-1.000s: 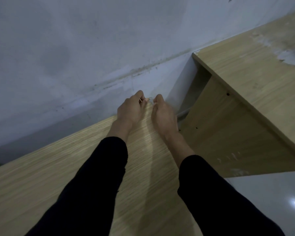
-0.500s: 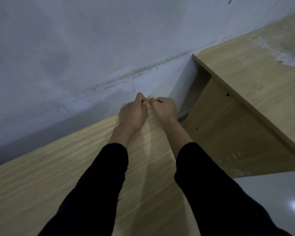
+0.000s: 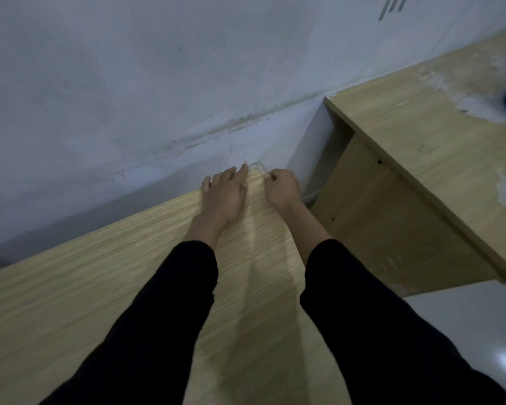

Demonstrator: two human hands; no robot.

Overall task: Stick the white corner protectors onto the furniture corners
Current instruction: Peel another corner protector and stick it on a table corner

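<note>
A pale corner protector (image 3: 260, 168) sits on the far right corner of the desk (image 3: 100, 273), between the two hands. The left hand (image 3: 225, 194) lies flat with fingers extended, fingertips touching the protector's left side. The right hand (image 3: 282, 187) is curled into a loose fist against its right side.
</note>
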